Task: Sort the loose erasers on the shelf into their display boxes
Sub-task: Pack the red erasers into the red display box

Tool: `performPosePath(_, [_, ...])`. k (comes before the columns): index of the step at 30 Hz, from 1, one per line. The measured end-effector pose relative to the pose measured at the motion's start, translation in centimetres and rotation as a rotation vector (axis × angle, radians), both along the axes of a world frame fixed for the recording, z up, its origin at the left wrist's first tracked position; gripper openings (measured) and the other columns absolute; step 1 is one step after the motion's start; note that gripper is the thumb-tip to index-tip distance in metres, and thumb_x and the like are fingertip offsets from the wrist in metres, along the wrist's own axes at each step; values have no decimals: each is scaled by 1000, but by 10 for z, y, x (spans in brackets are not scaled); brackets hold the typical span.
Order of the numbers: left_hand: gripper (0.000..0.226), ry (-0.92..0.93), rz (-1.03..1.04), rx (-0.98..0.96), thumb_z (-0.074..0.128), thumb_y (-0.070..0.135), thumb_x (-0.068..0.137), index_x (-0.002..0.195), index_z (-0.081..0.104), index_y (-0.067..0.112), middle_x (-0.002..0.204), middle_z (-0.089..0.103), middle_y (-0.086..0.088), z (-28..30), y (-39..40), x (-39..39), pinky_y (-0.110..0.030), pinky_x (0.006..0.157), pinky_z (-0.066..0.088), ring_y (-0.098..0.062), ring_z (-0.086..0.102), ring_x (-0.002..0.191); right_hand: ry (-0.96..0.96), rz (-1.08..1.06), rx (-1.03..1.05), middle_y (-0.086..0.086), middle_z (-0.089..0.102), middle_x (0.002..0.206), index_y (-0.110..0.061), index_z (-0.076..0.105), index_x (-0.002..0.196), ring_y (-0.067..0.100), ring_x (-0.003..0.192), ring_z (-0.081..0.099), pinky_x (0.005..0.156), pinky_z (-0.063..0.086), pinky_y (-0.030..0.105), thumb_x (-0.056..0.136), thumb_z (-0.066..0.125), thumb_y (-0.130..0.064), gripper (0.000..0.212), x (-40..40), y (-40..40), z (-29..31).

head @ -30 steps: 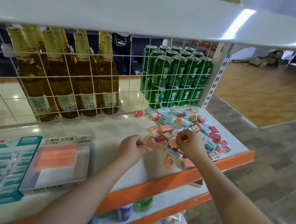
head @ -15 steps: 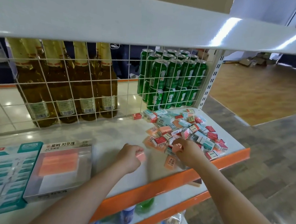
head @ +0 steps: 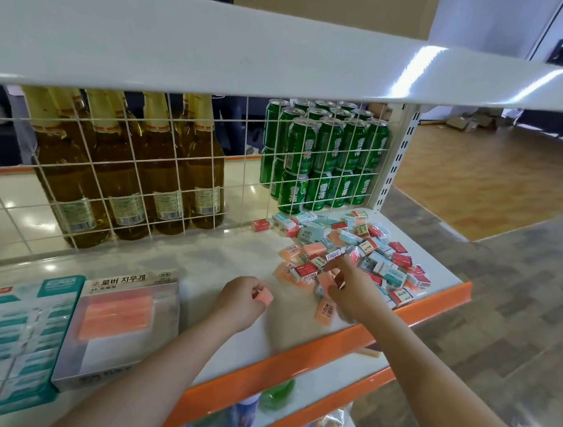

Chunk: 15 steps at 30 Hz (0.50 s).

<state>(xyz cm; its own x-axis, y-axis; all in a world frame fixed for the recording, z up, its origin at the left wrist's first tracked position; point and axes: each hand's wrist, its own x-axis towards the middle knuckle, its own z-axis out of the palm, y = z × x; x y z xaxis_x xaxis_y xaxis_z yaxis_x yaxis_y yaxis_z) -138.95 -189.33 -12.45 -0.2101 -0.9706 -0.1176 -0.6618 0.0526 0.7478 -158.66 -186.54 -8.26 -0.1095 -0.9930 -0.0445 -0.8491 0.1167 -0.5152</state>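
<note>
A heap of loose erasers (head: 355,251) in pink, red and teal wrappers lies on the right part of the white shelf (head: 199,267). My left hand (head: 240,302) hovers over the middle of the shelf and pinches a pink eraser (head: 263,296). My right hand (head: 352,289) is at the near edge of the heap, fingers curled round a pink eraser (head: 327,279). Two display boxes stand at the left: a clear one with pink erasers (head: 118,321) and a teal one (head: 10,335) with teal erasers.
A wire grid (head: 174,168) backs the shelf, with amber bottles (head: 133,164) and green cans (head: 323,159) behind it. The upper shelf (head: 254,49) hangs low overhead. The orange front edge (head: 329,348) runs below my wrists. Lower shelves hold other goods.
My left hand has drawn back from the heap toward the left with a pink eraser. My right hand stays at the heap and has taken hold of another pink one.
</note>
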Motion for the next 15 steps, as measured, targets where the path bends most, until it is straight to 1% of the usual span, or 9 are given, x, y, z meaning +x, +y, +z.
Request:
performPosePath(2, [22, -37, -28, -11, 59, 15, 87, 97, 64, -4, 99, 64, -22, 0, 3, 2, -35, 73, 47, -34, 60, 96, -36, -26, -4, -4, 55, 86, -25, 44, 103, 15, 67, 57, 54, 50, 26, 91, 51, -12, 19, 2, -2, 0])
performPosePath(3, [21, -49, -36, -10, 60, 18, 87, 85, 64, -2, 91, 64, -21, -1, 4, 3, -35, 66, 44, -35, 60, 90, -51, -46, -14, -5, 53, 81, -23, 43, 98, 14, 66, 54, 52, 46, 22, 89, 53, -12, 17, 3, -2, -1])
performPosePath(5, [27, -82, -34, -1, 60, 25, 88, 64, 59, 12, 68, 58, -11, 0, 6, 6, -28, 59, 35, -32, 57, 74, -78, -75, -51, -5, 50, 75, -21, 44, 86, 16, 66, 49, 56, 40, 24, 83, 57, -10, 17, 3, -5, -2])
performPosePath(6, [28, -102, -28, -1, 61, 28, 87, 62, 57, 16, 66, 57, -6, 0, 6, 7, -27, 59, 36, -28, 57, 72, -100, -81, -63, -3, 50, 76, -20, 44, 83, 17, 68, 48, 58, 40, 25, 82, 58, -9, 18, 3, -5, -2])
performPosePath(8, [22, -136, -16, -5, 61, 34, 87, 72, 62, 18, 76, 63, -4, 0, 5, 9, -28, 62, 41, -24, 61, 76, -156, -76, -69, -2, 53, 83, -20, 46, 90, 14, 72, 51, 60, 43, 22, 84, 59, -8, 19, 5, -6, -1])
performPosePath(10, [18, -165, -13, -17, 62, 34, 86, 79, 63, 18, 82, 64, -3, 1, 6, 10, -28, 65, 43, -23, 61, 79, -205, -62, -68, -5, 54, 86, -22, 48, 101, 8, 70, 53, 55, 42, 14, 86, 57, -5, 24, 6, -6, 0])
performPosePath(11, [17, -168, -20, -23, 62, 32, 86, 79, 62, 17, 83, 64, -3, 1, 5, 10, -28, 65, 43, -23, 61, 80, -210, -54, -71, -6, 54, 86, -22, 50, 102, 8, 68, 53, 52, 41, 13, 87, 55, -3, 25, 7, -6, 0])
performPosePath(14, [16, -115, -41, -26, 60, 26, 88, 76, 59, 16, 78, 59, -5, 2, 6, 12, -26, 62, 37, -23, 55, 75, -212, -49, -82, -8, 52, 81, -21, 51, 92, 11, 65, 50, 52, 39, 15, 87, 53, 0, 21, 11, -6, -1])
performPosePath(15, [18, -84, -36, -31, 61, 28, 88, 75, 59, 15, 76, 58, -4, 3, 6, 12, -25, 61, 35, -22, 54, 73, -224, -48, -84, -8, 52, 81, -20, 51, 90, 10, 65, 49, 52, 39, 15, 87, 53, 0, 21, 12, -6, -1])
